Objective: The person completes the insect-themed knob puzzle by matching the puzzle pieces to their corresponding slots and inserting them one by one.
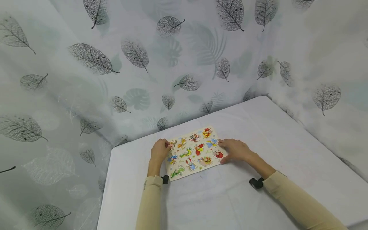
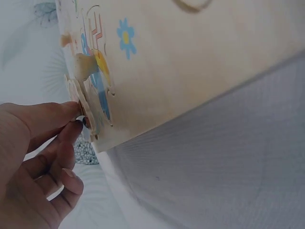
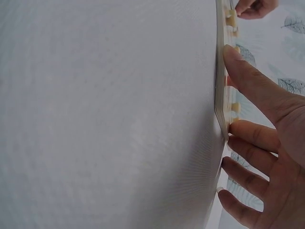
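A wooden peg puzzle board lies on the white-covered table, with colourful insect pieces across it. At its far left corner, my left hand pinches a small pink and yellow puzzle piece between thumb and index finger. The left wrist view shows this piece edge-on, close over the board's face, its knob hidden by the fingertips. My right hand rests at the board's right side, fingers spread. In the right wrist view its thumb touches the board's edge and its fingers reach around the corner.
Beside the pinched piece sit a blue insect piece and an orange bee-like piece. A red ladybug piece is near the right hand. The table stands against leaf-printed curtains at the back and sides.
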### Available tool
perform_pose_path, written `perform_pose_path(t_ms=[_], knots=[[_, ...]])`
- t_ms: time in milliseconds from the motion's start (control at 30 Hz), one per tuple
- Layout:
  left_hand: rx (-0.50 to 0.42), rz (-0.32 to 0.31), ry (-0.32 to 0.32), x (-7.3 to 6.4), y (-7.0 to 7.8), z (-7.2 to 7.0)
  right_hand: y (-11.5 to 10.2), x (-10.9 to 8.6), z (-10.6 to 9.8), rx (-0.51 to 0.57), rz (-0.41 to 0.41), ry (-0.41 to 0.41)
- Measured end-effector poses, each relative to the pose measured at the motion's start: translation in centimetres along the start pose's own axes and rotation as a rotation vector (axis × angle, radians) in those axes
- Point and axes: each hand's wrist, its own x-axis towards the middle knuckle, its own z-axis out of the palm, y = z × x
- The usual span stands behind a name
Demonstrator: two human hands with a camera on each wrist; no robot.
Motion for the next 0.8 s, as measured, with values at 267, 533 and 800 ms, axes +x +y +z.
perform_pose_path(t_ms=[267, 533, 800], knots=[[-0.011, 0.02, 0.012, 0.12, -0.17, 0.36, 0.21, 0.02, 0.11, 0.006, 0.002, 0.005], [-0.032, 0.019, 0.015, -0.09, 0.08, 0.23, 0.27, 0.03, 0.17, 0.0, 0.003, 0.01], [-0.035, 0.022, 0.007, -0.05, -0.11, 0.46, 0.16, 0.01, 0.19, 0.006, 0.006, 0.012]])
